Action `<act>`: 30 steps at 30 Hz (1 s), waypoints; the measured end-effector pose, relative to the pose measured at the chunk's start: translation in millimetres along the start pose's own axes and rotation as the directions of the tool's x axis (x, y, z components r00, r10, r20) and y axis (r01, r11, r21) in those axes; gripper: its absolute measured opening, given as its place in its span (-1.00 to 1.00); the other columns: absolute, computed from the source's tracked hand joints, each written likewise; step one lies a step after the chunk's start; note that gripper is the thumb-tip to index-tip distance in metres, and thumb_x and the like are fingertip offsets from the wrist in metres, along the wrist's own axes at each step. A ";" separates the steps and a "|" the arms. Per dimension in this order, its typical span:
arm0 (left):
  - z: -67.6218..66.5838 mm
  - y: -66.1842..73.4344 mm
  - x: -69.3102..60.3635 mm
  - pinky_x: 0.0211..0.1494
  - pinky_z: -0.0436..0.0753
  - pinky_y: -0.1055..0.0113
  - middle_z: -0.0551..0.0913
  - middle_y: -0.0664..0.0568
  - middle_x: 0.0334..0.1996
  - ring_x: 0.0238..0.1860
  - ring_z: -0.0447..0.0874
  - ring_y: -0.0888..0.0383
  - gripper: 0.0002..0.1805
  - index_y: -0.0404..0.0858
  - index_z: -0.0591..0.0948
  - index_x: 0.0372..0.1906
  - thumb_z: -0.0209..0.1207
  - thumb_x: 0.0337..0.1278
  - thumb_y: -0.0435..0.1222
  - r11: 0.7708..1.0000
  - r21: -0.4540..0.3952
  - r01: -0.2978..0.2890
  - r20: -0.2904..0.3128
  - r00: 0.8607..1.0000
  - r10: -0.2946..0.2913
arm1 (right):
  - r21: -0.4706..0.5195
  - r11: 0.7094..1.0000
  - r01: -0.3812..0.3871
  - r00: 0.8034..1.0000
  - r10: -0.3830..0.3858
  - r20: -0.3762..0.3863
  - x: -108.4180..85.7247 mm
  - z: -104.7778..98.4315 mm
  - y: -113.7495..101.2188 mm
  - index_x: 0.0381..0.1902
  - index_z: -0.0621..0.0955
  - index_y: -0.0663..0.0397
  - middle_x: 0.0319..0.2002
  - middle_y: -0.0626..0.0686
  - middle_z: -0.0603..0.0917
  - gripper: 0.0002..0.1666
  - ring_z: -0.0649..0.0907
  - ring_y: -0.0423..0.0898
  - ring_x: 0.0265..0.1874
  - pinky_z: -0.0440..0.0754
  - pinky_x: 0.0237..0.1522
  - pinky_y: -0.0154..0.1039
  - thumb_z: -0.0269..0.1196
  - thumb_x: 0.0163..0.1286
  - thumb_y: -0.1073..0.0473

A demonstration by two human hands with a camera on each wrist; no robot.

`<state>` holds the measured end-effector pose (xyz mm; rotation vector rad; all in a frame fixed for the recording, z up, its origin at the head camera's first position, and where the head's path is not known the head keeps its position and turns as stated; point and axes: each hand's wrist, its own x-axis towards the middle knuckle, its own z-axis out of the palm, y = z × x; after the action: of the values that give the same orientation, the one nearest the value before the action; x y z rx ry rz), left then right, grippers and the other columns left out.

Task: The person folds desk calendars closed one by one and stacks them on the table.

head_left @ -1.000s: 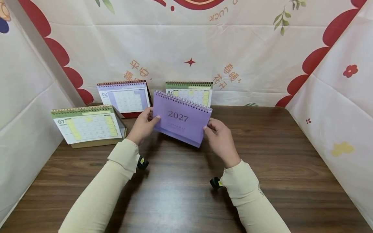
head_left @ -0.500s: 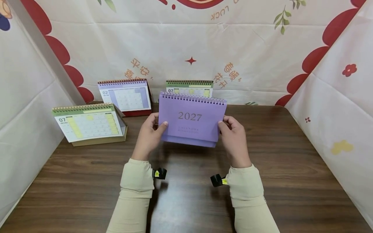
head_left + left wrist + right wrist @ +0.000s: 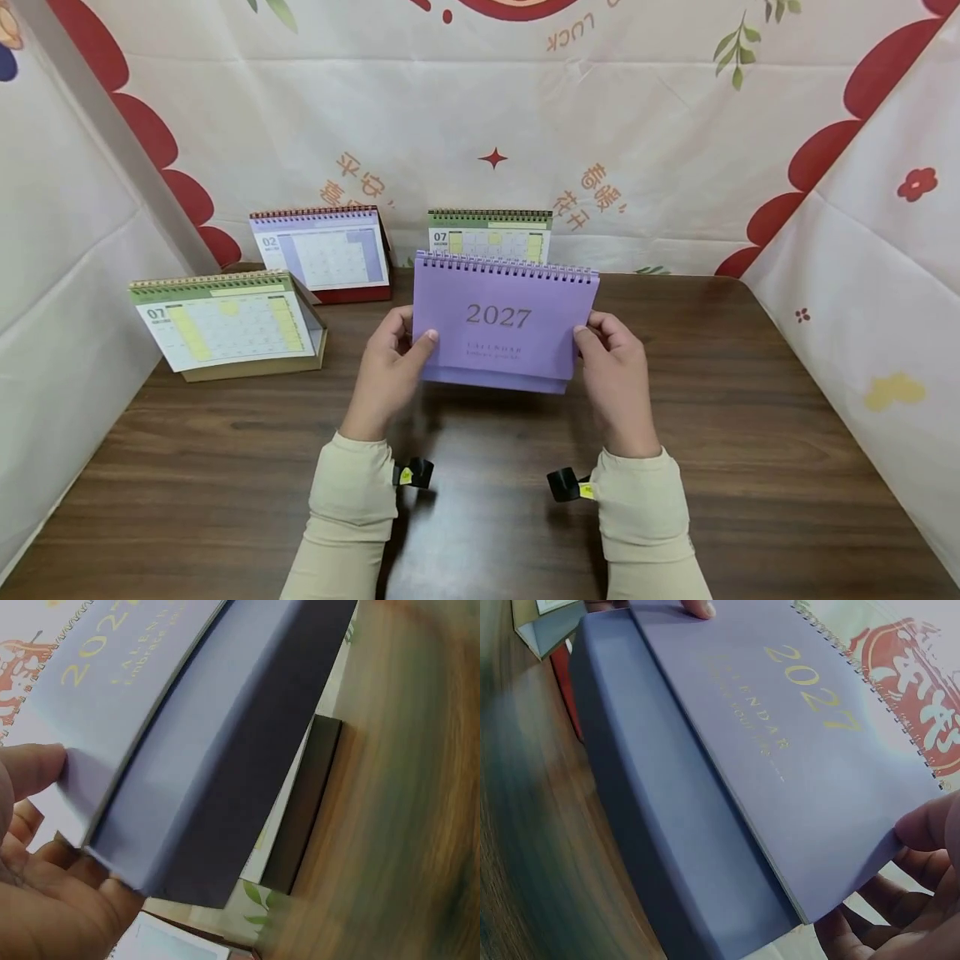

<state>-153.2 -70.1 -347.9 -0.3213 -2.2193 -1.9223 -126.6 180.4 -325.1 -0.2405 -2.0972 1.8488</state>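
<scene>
Purple calendar (image 3: 498, 333) held up between two hands, above the wooden table (image 3: 750, 400).
The left hand (image 3: 387, 371) pinches its left edge and the right hand (image 3: 618, 383) its right edge, thumbs on the 2027 cover. Behind the grip, partly hidden, stands a green-topped calendar (image 3: 487, 237); left of the grip stand a lavender-page calendar (image 3: 322, 254) and, nearer, a tan-based calendar (image 3: 232, 329).
</scene>
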 end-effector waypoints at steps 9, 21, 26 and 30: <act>7.7 7.1 -0.7 -0.22 0.53 0.32 0.57 -0.15 -0.13 -0.18 0.50 0.09 -0.72 -0.35 0.52 0.13 0.12 0.37 -0.47 0.977 -0.215 -0.008 -0.046 0.999 -0.002 | 0.030 0.999 0.029 0.999 -0.029 -0.019 -1.6 -0.7 0.5 -0.04 0.59 0.36 -0.22 0.10 0.58 -0.75 0.54 -0.06 -0.23 0.56 -0.17 -0.28 0.06 0.51 0.28; 14.1 -0.7 -1.0 -0.11 0.55 0.32 0.52 -0.14 -0.07 -0.07 0.51 0.10 -0.68 -0.33 0.43 0.22 0.04 0.44 -0.45 0.939 -0.343 0.013 -0.049 0.998 -0.032 | 0.052 0.998 0.021 1.000 -0.022 0.018 3.6 2.2 11.0 0.08 0.59 0.28 -0.11 0.10 0.61 -0.70 0.53 -0.07 -0.18 0.51 -0.17 -0.30 0.07 0.49 0.29; 22.3 -7.5 0.1 -0.13 0.56 0.35 0.56 -0.12 -0.08 -0.12 0.53 0.11 -0.66 -0.34 0.49 0.21 0.11 0.40 -0.43 0.949 -0.314 -0.043 -0.150 0.989 -0.004 | 0.117 0.993 -0.034 0.998 0.028 0.053 7.1 9.5 20.5 0.05 0.53 0.29 -0.20 0.09 0.51 -0.76 0.46 -0.09 -0.23 0.45 -0.23 -0.30 0.04 0.51 0.34; 28.3 -12.6 1.0 -0.14 0.56 0.34 0.58 -0.14 -0.08 -0.13 0.53 0.10 -0.65 -0.33 0.53 0.22 0.13 0.39 -0.43 0.952 -0.299 -0.069 -0.191 0.982 0.011 | 0.214 0.975 -0.057 0.998 0.051 0.030 8.4 14.0 25.5 0.01 0.49 0.32 -0.28 0.06 0.43 -0.81 0.41 -0.11 -0.26 0.40 -0.26 -0.32 0.01 0.52 0.39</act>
<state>-157.7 -43.8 -363.7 -0.2158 -1.7864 -2.1740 -141.8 173.9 -350.5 -0.2243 -1.9029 2.1014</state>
